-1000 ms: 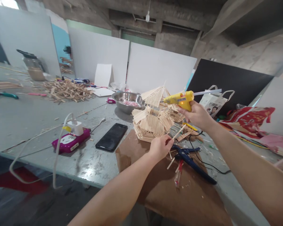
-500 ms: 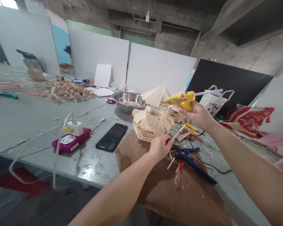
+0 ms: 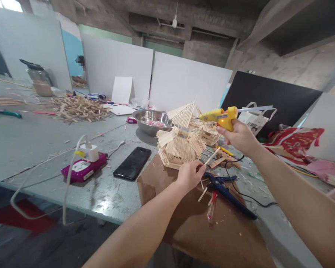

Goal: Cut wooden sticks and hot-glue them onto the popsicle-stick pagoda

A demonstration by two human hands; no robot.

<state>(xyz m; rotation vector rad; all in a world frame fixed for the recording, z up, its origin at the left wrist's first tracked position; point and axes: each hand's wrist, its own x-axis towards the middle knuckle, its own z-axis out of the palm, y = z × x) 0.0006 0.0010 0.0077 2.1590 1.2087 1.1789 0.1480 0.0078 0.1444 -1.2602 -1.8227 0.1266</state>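
Note:
My left hand (image 3: 190,175) pinches a thin wooden stick (image 3: 213,156) that points up to the right, in front of a pavilion-like model (image 3: 181,147) built from many sticks. Raised at the right of the model's pointed roof, my right hand (image 3: 240,137) is wrapped round a yellow glue gun (image 3: 222,117). Its nozzle points left and a clear glue stick juts from its back. Blue-handled cutters (image 3: 226,191) lie on the brown board (image 3: 184,230), just right of my left hand. A small red and clear tool (image 3: 211,210) rests beside them.
Left of the board lie a black phone (image 3: 132,163) and a purple power strip (image 3: 83,167) with a white charger and cables. Behind are a metal bowl (image 3: 149,128), a pile of wooden pieces (image 3: 79,108) and a bottle (image 3: 40,80). A red bag (image 3: 296,141) is at right.
My right hand has moved slightly right with the glue gun, away from the model's roof. My left hand and its stick have hardly moved.

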